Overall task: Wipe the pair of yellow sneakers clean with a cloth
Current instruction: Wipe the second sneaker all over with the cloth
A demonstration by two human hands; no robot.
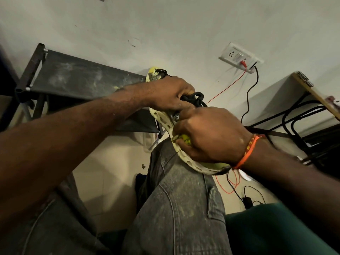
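Observation:
A yellow sneaker [161, 117] with a pale perforated sole and black laces [197, 98] lies tilted on my right knee [180, 190]. My left hand [171, 92] grips its upper by the laces. My right hand [211, 135] curls over the sneaker's side and presses a small yellow-green wad [181, 139] against it; whether that wad is the cloth cannot be told. The second yellow sneaker [154, 74] peeks out behind my left hand, on the dark shelf [82, 78]. Most of both sneakers is hidden by my hands.
The dusty dark shelf stands against the wall at left. A wall socket [239, 57] feeds red and black cables [248, 100] down to the floor. A wooden table on black metal legs [303, 85] with a wire brush [304, 79] stands at right. A green surface [276, 227] lies at lower right.

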